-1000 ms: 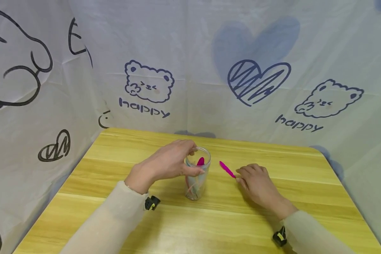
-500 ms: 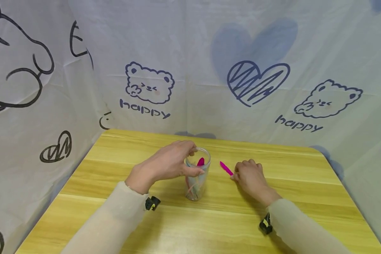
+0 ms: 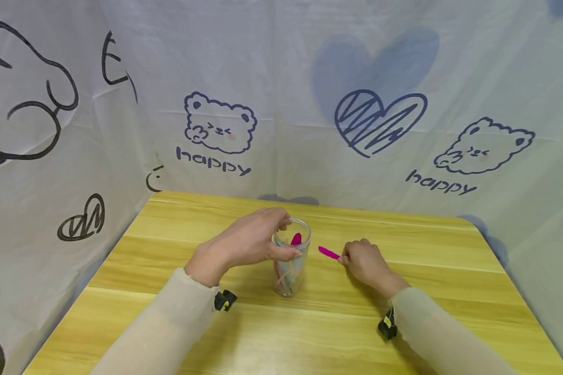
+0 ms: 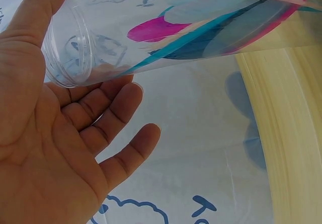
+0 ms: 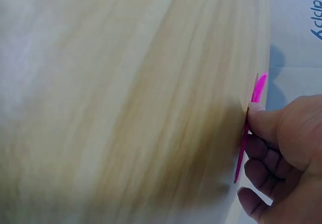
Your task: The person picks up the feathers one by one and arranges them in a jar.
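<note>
A clear jar (image 3: 291,265) with a ringed rim stands upright near the middle of the table. My left hand (image 3: 248,237) grips it at the rim, thumb on the near side and fingers behind. In the left wrist view the jar (image 4: 108,43) lies across the top, my left hand (image 4: 70,133) around its mouth, lower fingers off it. Inside are several coloured feathers, among them a magenta feather (image 4: 156,29). Right of the jar, my right hand (image 3: 367,263) pinches another magenta feather (image 3: 328,252), its tip pointing at the jar. The right wrist view shows this feather (image 5: 241,153) between thumb and fingers.
The wood-grained table (image 3: 281,338) has a back edge close to a white cloth (image 3: 291,156) printed with bears and hearts. Another cloth wall rises on the left. Black wrist devices (image 3: 225,300) sit at both sleeves.
The right hand has moved left and closed its pinch on the magenta feather, which has turned flatter and come nearer the jar. The left hand and jar stay put.
</note>
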The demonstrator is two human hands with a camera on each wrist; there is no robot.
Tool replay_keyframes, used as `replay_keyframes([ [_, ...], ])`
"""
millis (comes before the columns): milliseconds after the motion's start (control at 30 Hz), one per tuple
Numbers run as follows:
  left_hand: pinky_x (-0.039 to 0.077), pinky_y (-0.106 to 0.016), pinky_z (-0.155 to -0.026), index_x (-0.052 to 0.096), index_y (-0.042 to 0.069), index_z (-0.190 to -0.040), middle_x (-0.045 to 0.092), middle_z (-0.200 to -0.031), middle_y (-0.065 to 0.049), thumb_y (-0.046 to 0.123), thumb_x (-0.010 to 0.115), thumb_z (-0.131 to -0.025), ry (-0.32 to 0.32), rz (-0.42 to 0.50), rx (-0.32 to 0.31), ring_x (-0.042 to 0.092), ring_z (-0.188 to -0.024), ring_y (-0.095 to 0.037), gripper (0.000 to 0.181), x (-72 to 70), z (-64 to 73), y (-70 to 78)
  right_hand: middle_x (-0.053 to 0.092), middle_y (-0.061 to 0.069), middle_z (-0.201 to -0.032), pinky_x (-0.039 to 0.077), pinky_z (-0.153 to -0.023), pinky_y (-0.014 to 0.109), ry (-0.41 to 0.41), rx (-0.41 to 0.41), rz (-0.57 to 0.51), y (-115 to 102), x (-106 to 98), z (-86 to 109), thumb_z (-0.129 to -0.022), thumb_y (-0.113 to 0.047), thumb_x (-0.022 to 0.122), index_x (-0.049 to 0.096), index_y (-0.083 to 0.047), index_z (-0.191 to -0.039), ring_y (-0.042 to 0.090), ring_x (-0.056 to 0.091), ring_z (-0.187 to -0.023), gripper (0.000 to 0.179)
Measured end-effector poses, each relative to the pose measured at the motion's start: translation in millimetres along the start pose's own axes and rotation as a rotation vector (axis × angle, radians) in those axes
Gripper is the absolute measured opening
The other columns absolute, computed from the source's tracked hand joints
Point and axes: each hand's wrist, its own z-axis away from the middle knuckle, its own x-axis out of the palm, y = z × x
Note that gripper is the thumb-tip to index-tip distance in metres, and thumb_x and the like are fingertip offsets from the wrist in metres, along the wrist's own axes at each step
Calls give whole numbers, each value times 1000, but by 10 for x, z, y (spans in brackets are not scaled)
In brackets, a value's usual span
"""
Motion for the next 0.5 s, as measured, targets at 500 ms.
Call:
replay_keyframes([
  [500, 53, -42, -105, 60, 16, -134, 68, -134, -3, 57, 82, -87, 0, 14, 3, 64, -120, -20, 66, -17, 15, -4, 74, 8, -86, 60, -76, 47, 39, -53, 28, 24, -60, 66, -97, -11, 75, 68, -1, -109, 30, 72, -82, 17],
])
